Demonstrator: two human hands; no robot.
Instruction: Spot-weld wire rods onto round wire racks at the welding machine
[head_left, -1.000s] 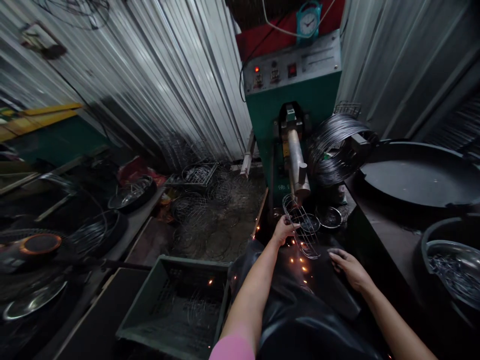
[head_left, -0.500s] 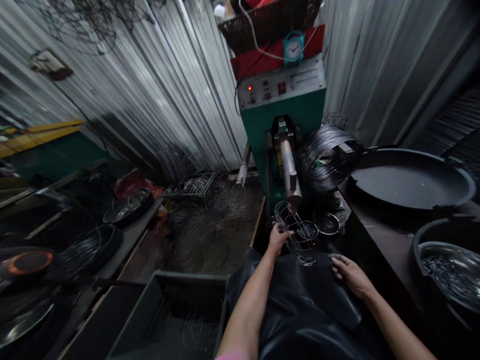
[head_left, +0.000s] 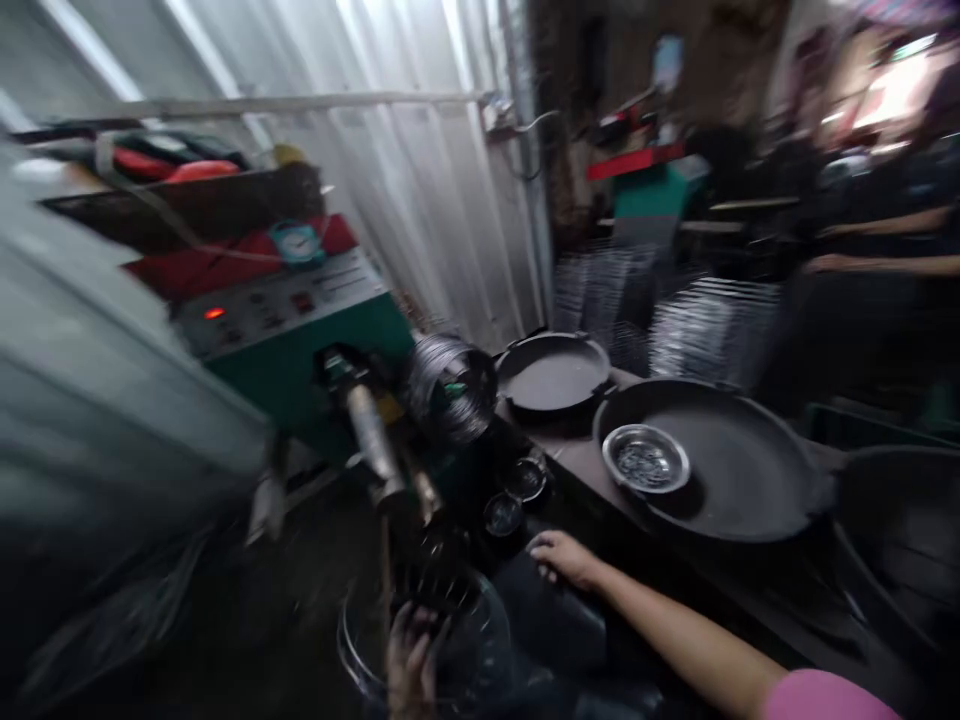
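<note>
Below the green machine (head_left: 300, 370) with its metal arm (head_left: 373, 435), my left hand (head_left: 410, 650) is at a round wire frame (head_left: 495, 625), which is blurred by motion. Its fingers are dim and smeared, so their grip is unclear. My right hand (head_left: 559, 557) rests over the dark apron (head_left: 551, 615), its fingers curled together; what they hold, if anything, is too small to make out. Two small round dishes (head_left: 525, 479) stand just beyond it.
A wire coil (head_left: 450, 390) hangs beside the machine. On the right-hand bench are a black tray (head_left: 553, 372) and a larger one (head_left: 750, 470) bearing a metal bowl (head_left: 645, 458) of small parts. Stacked wire racks (head_left: 709, 325) and another person's arms (head_left: 885, 263) show farther back.
The view has swung to the right, bringing in the bench and back area. The small wire basket at my left hand is no longer distinct; a wider blurred wire frame shows there.
</note>
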